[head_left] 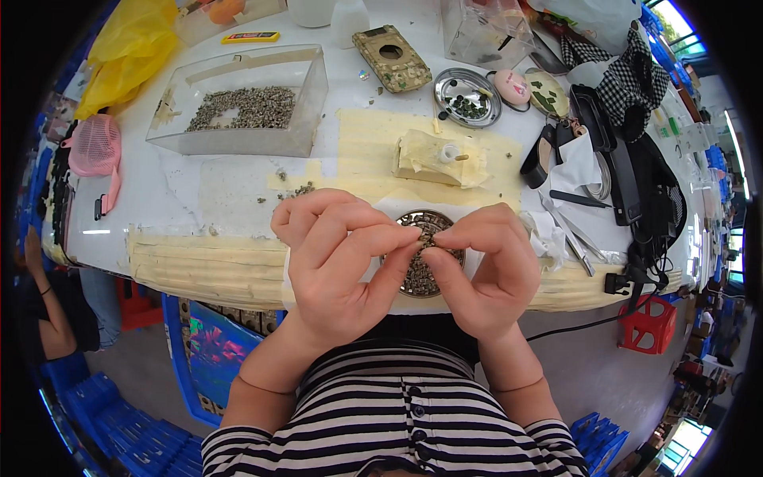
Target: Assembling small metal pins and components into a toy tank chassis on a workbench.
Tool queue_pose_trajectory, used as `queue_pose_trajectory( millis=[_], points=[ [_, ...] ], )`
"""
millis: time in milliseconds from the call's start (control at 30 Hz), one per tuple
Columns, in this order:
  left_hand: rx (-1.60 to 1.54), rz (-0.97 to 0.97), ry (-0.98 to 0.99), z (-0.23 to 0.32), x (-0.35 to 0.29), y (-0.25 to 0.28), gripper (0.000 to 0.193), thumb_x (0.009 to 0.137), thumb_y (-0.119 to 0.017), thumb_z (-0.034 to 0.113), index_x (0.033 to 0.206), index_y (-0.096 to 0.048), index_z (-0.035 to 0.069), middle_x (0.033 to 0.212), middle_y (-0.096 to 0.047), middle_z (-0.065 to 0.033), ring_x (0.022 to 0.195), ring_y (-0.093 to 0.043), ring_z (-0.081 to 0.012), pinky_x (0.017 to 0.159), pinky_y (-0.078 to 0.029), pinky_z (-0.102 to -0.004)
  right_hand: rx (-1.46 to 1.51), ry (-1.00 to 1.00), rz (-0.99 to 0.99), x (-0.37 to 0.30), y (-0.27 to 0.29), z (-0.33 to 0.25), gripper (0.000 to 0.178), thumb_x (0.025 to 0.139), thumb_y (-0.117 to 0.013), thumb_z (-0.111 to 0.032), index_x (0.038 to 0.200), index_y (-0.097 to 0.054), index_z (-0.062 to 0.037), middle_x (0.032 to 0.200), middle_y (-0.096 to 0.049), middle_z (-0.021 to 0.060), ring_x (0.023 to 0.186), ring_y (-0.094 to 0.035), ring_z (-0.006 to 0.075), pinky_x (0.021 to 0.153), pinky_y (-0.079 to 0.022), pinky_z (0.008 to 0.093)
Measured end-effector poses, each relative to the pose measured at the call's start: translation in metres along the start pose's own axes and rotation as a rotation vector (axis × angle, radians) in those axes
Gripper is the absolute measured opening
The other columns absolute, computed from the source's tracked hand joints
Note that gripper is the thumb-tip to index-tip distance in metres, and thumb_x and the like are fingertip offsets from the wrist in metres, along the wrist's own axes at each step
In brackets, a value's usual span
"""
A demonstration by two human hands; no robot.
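Note:
Both hands meet over a round metal dish (424, 212) full of small brownish metal parts (421, 280). With thumb and forefinger pinched, my left hand (338, 274) points its tips at the middle of the dish. From the other side my right hand (497, 278) brings its thumb and forefinger close together. Whatever lies between the fingertips is tiny and hard to tell from the parts below. A white sheet (387, 211) lies under the dish. More small parts (302, 189) are scattered on the table beyond my left hand.
A clear box (230, 143) of small metal parts stands at the far left. Beyond the dish are a tape-wrapped block (439, 159), a camouflage toy tank hull (391, 57) and a steel plate (467, 97) with dark green pieces. Tweezers (566, 230) and a black bag strap (594, 151) lie right.

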State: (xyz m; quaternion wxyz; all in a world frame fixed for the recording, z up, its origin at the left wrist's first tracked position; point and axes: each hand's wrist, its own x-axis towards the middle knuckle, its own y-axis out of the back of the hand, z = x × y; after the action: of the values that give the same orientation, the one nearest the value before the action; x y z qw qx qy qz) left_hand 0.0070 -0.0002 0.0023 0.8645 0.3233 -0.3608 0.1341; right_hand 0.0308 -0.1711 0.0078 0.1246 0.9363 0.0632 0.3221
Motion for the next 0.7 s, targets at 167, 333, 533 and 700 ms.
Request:
queue_pose_trajectory(
  millis=[167,333,533,700],
  points=[
    [-0.023,0.018,0.052,-0.0024,-0.0006,0.0009,0.022,0.070,-0.082,0.007,0.089,-0.074,0.014,0.085,-0.064,0.0027,0.088,-0.056,-0.0203,0.084,-0.033,-0.0341,-0.122,0.105,-0.016,-0.0003,-0.0025,-0.0027,0.024,0.073,-0.081,0.004,0.095,-0.074,-0.0009,0.084,-0.066,0.0074,0.073,-0.060,0.0163,0.062,-0.046,0.0257],
    [-0.054,0.016,0.052,-0.0026,-0.0001,0.0010,0.021,0.071,-0.082,0.007,0.090,-0.074,0.014,0.086,-0.064,0.0026,0.088,-0.056,-0.0200,0.084,-0.033,-0.0342,-0.083,-0.032,-0.018,-0.0001,-0.0021,-0.0035,0.025,0.070,-0.084,0.001,0.094,-0.076,-0.0041,0.083,-0.067,0.0064,0.071,-0.062,0.0182,0.060,-0.049,0.0275],
    [-0.057,-0.002,0.033,-0.0025,-0.0002,0.0027,0.022,0.072,-0.082,0.008,0.091,-0.075,0.014,0.086,-0.064,0.0031,0.088,-0.056,-0.0196,0.085,-0.033,-0.0342,0.046,-0.109,-0.060,-0.0009,-0.0006,0.0026,0.020,0.075,-0.081,0.001,0.093,-0.075,-0.0020,0.084,-0.067,0.0091,0.073,-0.064,0.0179,0.063,-0.051,0.0272],
    [-0.060,-0.012,0.023,-0.0018,0.0000,0.0030,0.022,0.072,-0.082,0.009,0.092,-0.075,0.014,0.087,-0.064,0.0033,0.089,-0.056,-0.0198,0.085,-0.033,-0.0342,0.153,-0.179,-0.122,0.0021,0.0006,0.0013,0.015,0.078,-0.078,0.000,0.092,-0.073,0.0000,0.085,-0.066,0.0087,0.073,-0.064,0.0162,0.065,-0.051,0.0266]
  ],
)
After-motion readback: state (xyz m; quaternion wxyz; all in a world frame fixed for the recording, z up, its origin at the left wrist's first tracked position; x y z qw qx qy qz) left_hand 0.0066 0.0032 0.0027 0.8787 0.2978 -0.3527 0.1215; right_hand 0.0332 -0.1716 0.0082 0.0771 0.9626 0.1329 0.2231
